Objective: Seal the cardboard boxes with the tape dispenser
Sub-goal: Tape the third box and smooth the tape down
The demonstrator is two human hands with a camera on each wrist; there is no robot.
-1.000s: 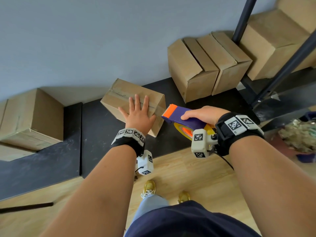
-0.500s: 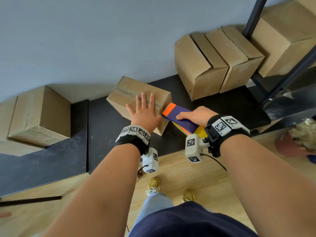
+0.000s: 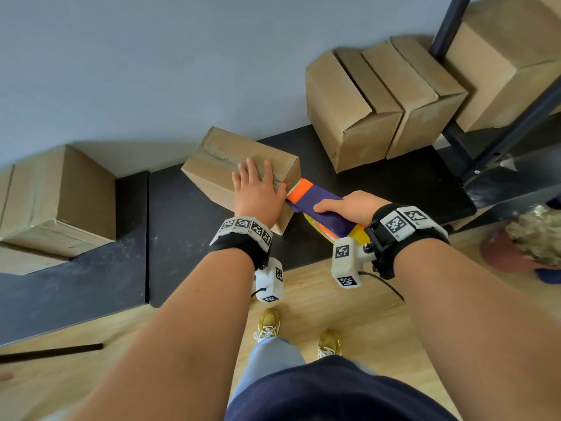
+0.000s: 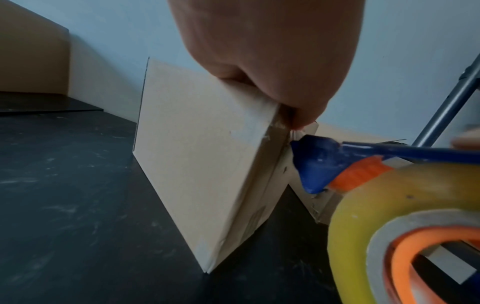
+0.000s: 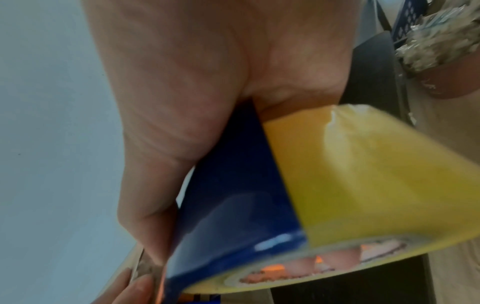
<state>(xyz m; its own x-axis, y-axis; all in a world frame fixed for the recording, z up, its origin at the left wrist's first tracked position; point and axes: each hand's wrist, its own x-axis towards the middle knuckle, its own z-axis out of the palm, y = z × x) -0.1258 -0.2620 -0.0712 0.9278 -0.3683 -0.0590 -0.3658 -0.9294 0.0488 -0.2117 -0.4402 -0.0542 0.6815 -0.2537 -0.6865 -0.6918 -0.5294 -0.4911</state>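
Observation:
A small cardboard box [image 3: 218, 156] lies on the black mat [image 3: 91, 268] near the wall. My left hand [image 3: 258, 189] presses flat on its top with straight fingers; in the left wrist view the palm [image 4: 272, 51] rests on the box's [image 4: 197, 144] upper edge. My right hand [image 3: 349, 205] grips a blue and orange tape dispenser [image 3: 318, 208] with a yellowish tape roll [image 5: 363, 174]. The dispenser's orange toothed front end [image 3: 299, 189] sits at the box's right end, just beside my left thumb. The blue nose [image 4: 317, 162] touches the box's corner edge.
Two larger boxes [image 3: 379, 101] stand side by side at the back right, another box [image 3: 510, 56] behind a dark metal frame [image 3: 516, 123]. A big box [image 3: 57, 196] lies at the left. Wooden floor [image 3: 349, 314], my feet and a reddish pot [image 3: 516, 253] are near.
The right hand has brought the dispenser leftward, so its orange end now meets the box's right end. The left hand stays pressed on the box top.

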